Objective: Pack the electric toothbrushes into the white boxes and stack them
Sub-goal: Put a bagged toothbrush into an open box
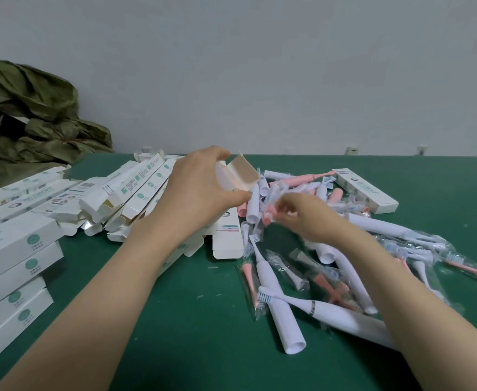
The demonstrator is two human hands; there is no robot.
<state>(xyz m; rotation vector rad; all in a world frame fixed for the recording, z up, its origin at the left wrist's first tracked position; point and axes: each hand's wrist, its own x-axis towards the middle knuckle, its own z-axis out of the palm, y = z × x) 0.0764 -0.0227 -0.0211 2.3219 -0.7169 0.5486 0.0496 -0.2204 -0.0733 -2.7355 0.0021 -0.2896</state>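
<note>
Left hand [200,187] clamps its grip on a white box [243,176] (flap up); right hand [305,218] pinches a bagged brush head [271,213]

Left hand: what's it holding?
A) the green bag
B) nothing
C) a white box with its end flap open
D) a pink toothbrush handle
C: the left hand grips a white box, fingers curled round it, and the box's end flap stands open, showing its brown inner face.
</note>
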